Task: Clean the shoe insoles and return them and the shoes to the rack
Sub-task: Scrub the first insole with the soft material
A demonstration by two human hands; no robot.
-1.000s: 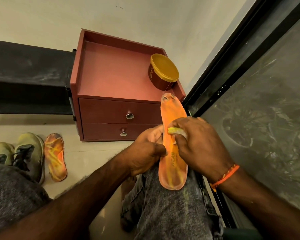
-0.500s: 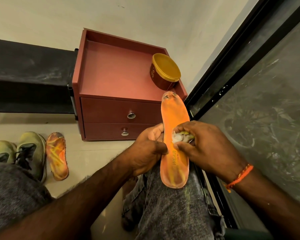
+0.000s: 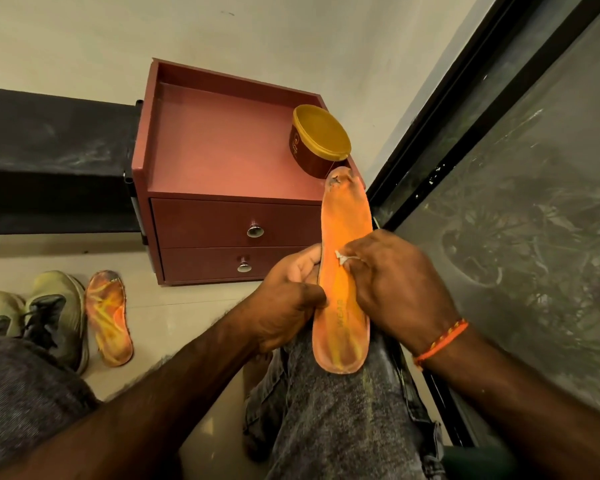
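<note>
- Orange foam insole [image 3: 343, 271] lies lengthwise along my right thigh, heel toward me, toe pointing at the red drawer unit [image 3: 222, 216] — the leg serves as a backing so I can press on it without it folding.
- My left hand [image 3: 284, 299] has its grip clamped on the insole's left edge, thumb on top, which I judge is there to stop it sliding under the rubbing.
- My right hand [image 3: 392, 289] has its fingers curled tight on a small white wad [image 3: 342, 259], pressed against the insole's middle; only a scrap of it shows, so I cannot say whether it is cloth or tissue.
- Second insole [image 3: 108, 317] rests on the floor just beside the pair of greenish shoes [image 3: 49, 313] — set aside within reach, by my reading, though whether it is cleaned I cannot tell.
- Shoes are cut off at the left edge of view.
- Yellow-lidded tub [image 3: 321, 140] stands on the drawer unit's top; its contents are hidden.
- No rack is clearly identifiable from here.
</note>
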